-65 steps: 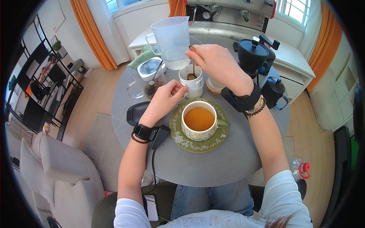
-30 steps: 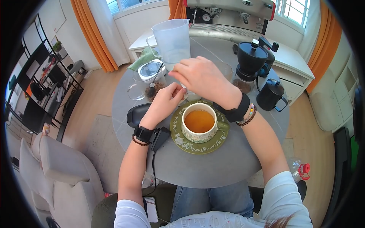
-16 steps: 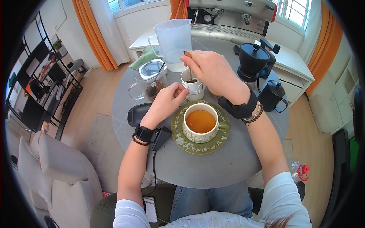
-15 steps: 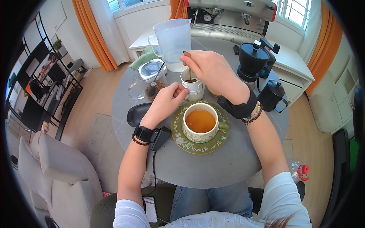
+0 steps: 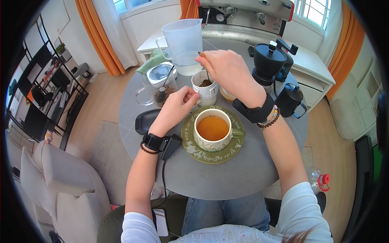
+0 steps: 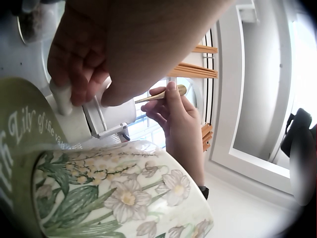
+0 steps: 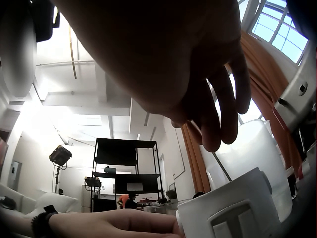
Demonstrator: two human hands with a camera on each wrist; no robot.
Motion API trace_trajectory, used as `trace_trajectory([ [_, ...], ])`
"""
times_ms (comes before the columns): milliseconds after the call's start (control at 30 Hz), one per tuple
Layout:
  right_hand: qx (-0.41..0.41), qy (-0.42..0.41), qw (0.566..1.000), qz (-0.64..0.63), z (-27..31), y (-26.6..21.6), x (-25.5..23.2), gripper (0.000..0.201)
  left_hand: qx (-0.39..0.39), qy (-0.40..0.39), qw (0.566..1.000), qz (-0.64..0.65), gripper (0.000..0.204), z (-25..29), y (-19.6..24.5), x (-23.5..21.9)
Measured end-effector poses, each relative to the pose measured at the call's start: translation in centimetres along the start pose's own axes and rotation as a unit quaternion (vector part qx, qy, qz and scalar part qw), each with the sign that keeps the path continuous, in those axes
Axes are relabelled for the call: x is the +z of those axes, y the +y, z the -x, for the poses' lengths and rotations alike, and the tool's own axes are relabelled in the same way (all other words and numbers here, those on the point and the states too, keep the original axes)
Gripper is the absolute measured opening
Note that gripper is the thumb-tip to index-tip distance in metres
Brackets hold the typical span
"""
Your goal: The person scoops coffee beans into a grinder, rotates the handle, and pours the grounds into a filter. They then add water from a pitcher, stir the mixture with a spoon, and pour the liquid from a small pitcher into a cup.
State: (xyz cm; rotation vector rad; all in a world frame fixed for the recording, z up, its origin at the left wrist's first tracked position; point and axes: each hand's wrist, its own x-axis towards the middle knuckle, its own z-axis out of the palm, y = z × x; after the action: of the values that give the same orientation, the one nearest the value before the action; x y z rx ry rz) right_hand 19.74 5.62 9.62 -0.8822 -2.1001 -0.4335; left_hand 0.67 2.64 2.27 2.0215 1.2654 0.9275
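Note:
A small white cup (image 5: 207, 101) stands behind the flowered mug, topped by a white paper drip bag (image 5: 201, 90). My left hand (image 5: 177, 106) pinches the cup's handle at its left side. Above the drip bag, my right hand (image 5: 231, 73) pinches a gold-coloured spoon (image 6: 182, 90) by its handle. The spoon's lower end slants into the drip bag, where dark brown matter shows. Nearer to me, the flowered mug (image 5: 204, 144) of amber liquid sits on a green saucer (image 5: 193, 152). In the right wrist view, the spoon's thin stem (image 7: 221, 166) reaches down from my fingers behind the drip bag's edge.
Behind the cup stands a translucent pitcher (image 5: 183, 44). A glass mug (image 5: 145, 96) with brown bits and a kitchen scale (image 5: 156, 72) are at left. A black grinder (image 5: 269, 58) and black kettle (image 5: 288, 100) stand at right. A black case (image 5: 146, 121) lies by my left wrist.
My right hand has swung left over the cup, then back right, keeping the spoon, whose end is again in the drip bag. My left hand stays at the cup handle.

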Motion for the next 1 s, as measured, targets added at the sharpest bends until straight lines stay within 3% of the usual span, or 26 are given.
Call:
trace_trajectory([
  [133, 0.061, -0.046, 0.995, -0.06, 0.0, 0.0, -0.6, 0.032, -0.003, -0.001, 1.0, 0.008, 0.026, -0.1, -0.1, 0.0],
  [433, 0.02, 0.077, 0.997, -0.024, -0.9, 0.5, -1.9, 0.028, -0.007, -0.002, 1.0, 0.024, 0.026, -0.1, -0.1, 0.1],
  [533, 0.063, 0.056, 0.993, -0.08, -0.9, 0.4, -2.5, 0.031, -0.009, -0.002, 1.0, 0.026, 0.025, -0.1, -0.2, 0.1],
  [633, 0.065, 0.073, 0.993, -0.072, -1.0, 0.8, -2.5, 0.031, -0.013, -0.003, 1.0, 0.027, 0.025, -0.1, -0.2, 0.1],
  [833, 0.088, 0.033, 0.989, -0.113, -0.8, 0.8, -2.9, 0.033, -0.021, -0.006, 0.999, 0.032, 0.026, -0.1, 0.0, 0.0],
  [933, 0.06, 0.094, 0.991, -0.069, -1.3, 1.0, -3.3, 0.033, -0.022, -0.006, 0.999, 0.032, 0.026, -0.2, -0.1, 0.0],
  [1000, 0.099, 0.064, 0.989, -0.092, -1.3, 1.4, -4.3, 0.033, -0.018, -0.004, 0.999, 0.044, 0.025, -0.2, -0.3, 0.1],
])
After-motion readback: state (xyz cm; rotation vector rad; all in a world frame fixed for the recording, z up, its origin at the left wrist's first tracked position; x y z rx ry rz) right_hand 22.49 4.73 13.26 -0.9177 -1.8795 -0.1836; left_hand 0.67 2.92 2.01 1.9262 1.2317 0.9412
